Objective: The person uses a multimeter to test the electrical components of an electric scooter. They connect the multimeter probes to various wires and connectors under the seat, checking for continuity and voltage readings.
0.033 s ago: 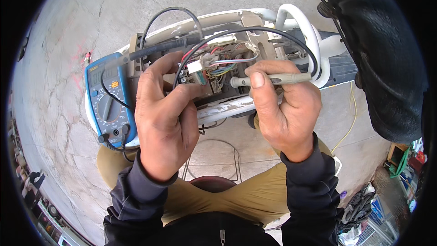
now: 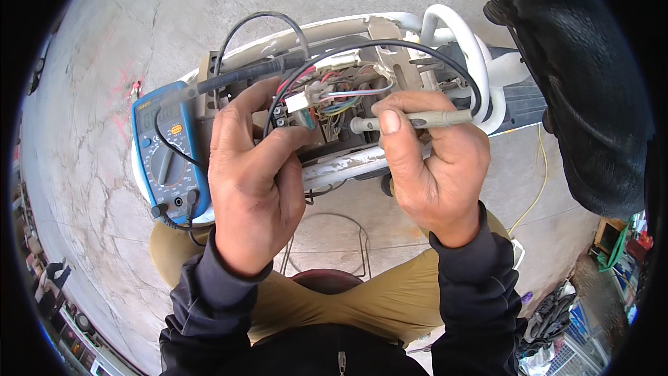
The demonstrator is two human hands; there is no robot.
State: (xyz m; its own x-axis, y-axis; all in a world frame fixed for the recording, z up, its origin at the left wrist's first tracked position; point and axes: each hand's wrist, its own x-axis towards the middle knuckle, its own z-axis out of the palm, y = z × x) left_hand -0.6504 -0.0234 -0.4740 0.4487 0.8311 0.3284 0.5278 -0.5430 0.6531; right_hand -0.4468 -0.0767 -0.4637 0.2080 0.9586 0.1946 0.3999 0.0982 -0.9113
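My right hand (image 2: pixel 438 167) grips a grey test probe (image 2: pixel 431 118), its end pointing into exposed coloured wiring (image 2: pixel 348 104) in a white-framed vehicle body (image 2: pixel 348 170). My left hand (image 2: pixel 254 174) is closed around part of the wiring compartment beside a white connector (image 2: pixel 298 103) and screw terminals (image 2: pixel 280 117); exactly what it grips is hidden. A blue multimeter (image 2: pixel 156 146) rests on the body at the left, leads plugged in at its bottom. A second, dark probe (image 2: pixel 247 71) lies across the compartment above my left hand. A black cable arches over the wiring.
A white tubular loop (image 2: pixel 476 63) rises at the body's right. A large black padded object (image 2: pixel 570 83) looms at upper right. A yellow cable (image 2: pixel 532 195) runs over the concrete floor (image 2: pixel 104 202). Mixed clutter (image 2: pixel 557 327) is piled at lower right. My knees are below the body.
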